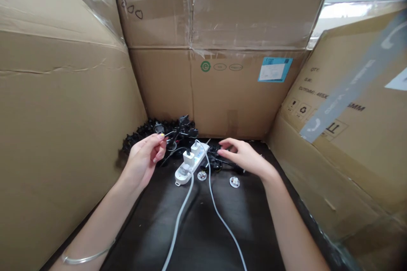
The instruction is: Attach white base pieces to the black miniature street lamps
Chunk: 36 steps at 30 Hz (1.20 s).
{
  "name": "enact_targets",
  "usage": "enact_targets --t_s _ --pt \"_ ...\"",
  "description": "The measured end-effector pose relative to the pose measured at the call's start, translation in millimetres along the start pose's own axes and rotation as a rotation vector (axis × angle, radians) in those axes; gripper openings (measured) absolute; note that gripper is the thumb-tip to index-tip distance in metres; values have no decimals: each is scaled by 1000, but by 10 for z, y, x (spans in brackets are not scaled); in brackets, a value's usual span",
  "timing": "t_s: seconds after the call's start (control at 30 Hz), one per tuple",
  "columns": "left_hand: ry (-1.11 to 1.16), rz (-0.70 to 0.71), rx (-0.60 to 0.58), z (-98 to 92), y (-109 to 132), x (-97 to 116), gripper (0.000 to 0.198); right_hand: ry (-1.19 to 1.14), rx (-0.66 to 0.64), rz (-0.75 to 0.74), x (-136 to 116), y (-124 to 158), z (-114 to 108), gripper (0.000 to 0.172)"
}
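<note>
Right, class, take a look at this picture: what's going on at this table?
A person works at a dark table hemmed in by cardboard boxes. Their left hand pinches a thin black cable beside a heap of black parts. Their right hand lies open on other black pieces, just right of a white power strip with two white adapters plugged in. Two white cables trail toward the person, and two small white round pieces lie nearby.
</note>
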<state>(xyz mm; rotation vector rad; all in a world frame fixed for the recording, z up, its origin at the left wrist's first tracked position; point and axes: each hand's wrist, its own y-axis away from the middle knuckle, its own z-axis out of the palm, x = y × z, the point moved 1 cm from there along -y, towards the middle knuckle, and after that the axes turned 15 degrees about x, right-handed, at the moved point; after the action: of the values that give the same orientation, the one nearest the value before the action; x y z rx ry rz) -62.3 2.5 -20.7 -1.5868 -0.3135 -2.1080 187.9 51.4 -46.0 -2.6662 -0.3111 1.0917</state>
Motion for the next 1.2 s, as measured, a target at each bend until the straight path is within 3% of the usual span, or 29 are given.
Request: enact_targets --t_s 0.07,0.13,0.23,0.33,0.57,0.83,1.07,1.2 --pt "0 -3 -61 127 109 49 22 -335 -3 -171 -286 103 84 34" --pt "-28 10 -108 225 208 64 22 -567 52 -251 -477 186 174 37" --pt "-133 100 -113 303 315 43 21 -760 137 -206 -579 247 243 23" --pt "-245 231 -82 320 381 26 19 -874 134 -147 -584 264 208 18" --pt "-363 385 -75 310 463 140 18 -987 42 -137 -624 301 125 14" --pt "-401 310 -224 207 476 176 20 -952 -37 -167 -625 318 72 17" --pt "-408 272 -267 190 514 248 16 -1034 -116 -172 -640 317 118 19" --pt "-383 266 -231 176 534 248 14 -1052 -122 -158 -664 341 133 21"
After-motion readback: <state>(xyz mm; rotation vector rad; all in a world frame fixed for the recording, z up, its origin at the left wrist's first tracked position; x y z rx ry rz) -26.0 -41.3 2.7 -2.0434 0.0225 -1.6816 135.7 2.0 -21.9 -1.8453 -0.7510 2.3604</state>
